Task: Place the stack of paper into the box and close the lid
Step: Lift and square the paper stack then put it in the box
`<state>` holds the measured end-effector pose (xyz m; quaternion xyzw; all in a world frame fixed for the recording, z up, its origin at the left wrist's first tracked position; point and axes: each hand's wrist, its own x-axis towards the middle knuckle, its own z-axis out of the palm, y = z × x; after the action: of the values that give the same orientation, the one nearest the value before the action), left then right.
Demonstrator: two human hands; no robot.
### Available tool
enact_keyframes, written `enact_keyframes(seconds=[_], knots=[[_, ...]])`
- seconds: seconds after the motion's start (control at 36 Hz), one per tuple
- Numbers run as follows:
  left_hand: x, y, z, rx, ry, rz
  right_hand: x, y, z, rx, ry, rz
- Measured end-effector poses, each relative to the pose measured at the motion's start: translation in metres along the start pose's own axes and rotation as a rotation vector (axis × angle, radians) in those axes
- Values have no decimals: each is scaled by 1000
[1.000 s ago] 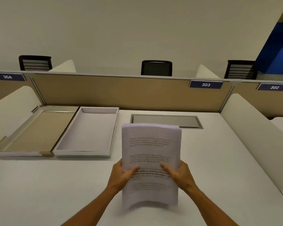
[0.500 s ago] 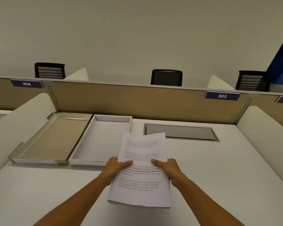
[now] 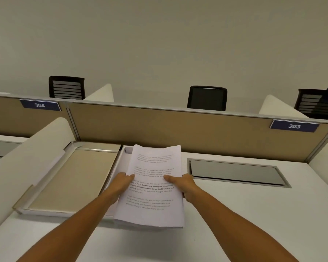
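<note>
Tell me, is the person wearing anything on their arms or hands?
No. Both forearms are bare as far as the picture shows, with no sleeves in view. The left hand and right hand carry no gloves, and no watch, bracelet or ring can be seen.

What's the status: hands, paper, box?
Left hand and right hand grip the paper by its sides. Paper held over the open box, not yet in. Lid lies open alongside. Nothing blocking.

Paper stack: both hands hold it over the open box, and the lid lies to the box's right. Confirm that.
Wrong side. In the head view the lid lies left of the box; both hands, left and right, do hold the paper stack over it.
</note>
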<state>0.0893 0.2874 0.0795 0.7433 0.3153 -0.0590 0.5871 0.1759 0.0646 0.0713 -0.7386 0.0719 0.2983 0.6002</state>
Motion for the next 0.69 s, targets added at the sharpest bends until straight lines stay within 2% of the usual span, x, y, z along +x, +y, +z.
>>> enact_keyframes(seconds=[0.19, 0.36, 0.69], knots=[[46, 5, -21, 87, 13, 3, 48, -19, 31, 78, -110, 156], [80, -5, -27, 109, 20, -57, 84, -17, 48, 97, -149, 179], [117, -29, -26, 248, 93, -74, 113, 0, 71, 47, -46, 244]])
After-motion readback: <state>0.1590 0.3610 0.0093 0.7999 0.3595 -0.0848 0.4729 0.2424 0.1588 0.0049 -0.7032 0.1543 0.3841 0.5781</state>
